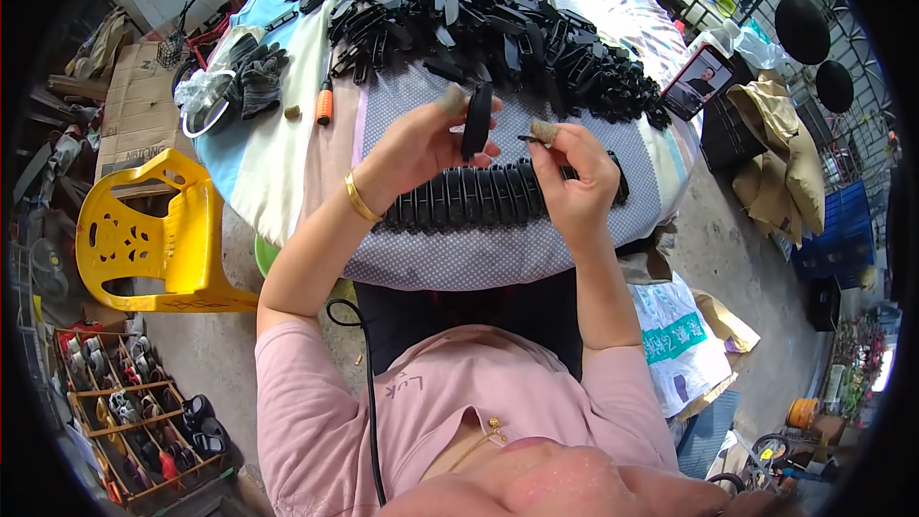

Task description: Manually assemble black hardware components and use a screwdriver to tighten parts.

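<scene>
Above the near part of the table, my left hand (pixel 426 139) grips a flat, oblong black plastic part (pixel 477 122), held upright between thumb and fingers. My right hand (pixel 579 177) is just to its right, with thumb and forefinger pinched on a small dark piece (pixel 527 139) too small to name. Tan wrapping covers a fingertip on each hand. Below the hands, similar black parts stand side by side in a long row (pixel 469 199); my right hand hides some of its right end. Beyond them lies a large heap of loose black parts (pixel 517 33).
A cloth covers the round table (pixel 412 263). On its left are an orange-handled screwdriver (pixel 325 103), dark gloves (pixel 257 77) and a white-rimmed container (pixel 209 105). A phone (pixel 697 81) stands at the right edge. A yellow plastic chair (pixel 158 235) is at the left.
</scene>
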Demonstrator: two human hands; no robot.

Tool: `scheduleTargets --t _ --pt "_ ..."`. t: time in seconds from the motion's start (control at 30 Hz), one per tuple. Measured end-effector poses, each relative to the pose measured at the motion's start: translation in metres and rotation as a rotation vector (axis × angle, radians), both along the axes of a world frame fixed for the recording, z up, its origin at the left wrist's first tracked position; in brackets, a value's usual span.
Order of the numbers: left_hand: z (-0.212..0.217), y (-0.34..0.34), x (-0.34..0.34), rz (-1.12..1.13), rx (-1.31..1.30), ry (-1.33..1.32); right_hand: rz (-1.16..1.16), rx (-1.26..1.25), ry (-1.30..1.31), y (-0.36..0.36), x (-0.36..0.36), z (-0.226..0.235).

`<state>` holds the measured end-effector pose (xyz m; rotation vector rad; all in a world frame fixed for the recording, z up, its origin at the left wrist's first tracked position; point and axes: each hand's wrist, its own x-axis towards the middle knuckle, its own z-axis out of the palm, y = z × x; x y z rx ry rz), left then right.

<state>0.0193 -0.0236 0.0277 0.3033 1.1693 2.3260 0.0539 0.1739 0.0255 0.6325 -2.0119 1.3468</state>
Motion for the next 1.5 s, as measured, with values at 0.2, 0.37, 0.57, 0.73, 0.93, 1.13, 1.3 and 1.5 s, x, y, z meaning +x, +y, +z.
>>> scheduleTargets --t 0.2,0.37,0.57,0.73,0.93,1.13,1.3,1.5 --pt "-0.016 0.006 0.011 -0.063 0.085 0.058 -0.059 -0.015 0.011 -0.014 -0.007 -0.001" --pt "-0.019 0.005 0.015 -0.015 0.057 0.06 -0.131 0.128 0.182 -0.022 -0.012 -0.002" --pt "-0.018 0.008 0.021 0.082 -0.048 0.13 -0.215 0.264 0.298 -0.025 -0.009 0.0" --pt "-0.019 0.009 0.022 0.11 -0.107 0.175 -0.179 0.265 0.23 -0.026 -0.005 0.002" --pt "-0.024 0.003 0.021 0.105 -0.146 0.22 -0.049 0.365 0.164 -0.024 -0.001 0.008" --pt "-0.016 0.009 0.025 0.156 -0.22 0.21 0.021 0.427 0.146 -0.024 0.004 0.009" --pt "-0.001 -0.015 0.024 0.152 -0.464 0.315 0.144 0.304 0.083 -0.015 -0.001 0.001" --pt "0.001 -0.093 0.034 0.457 -0.938 0.217 -0.216 0.447 -0.132 0.077 -0.063 -0.013"
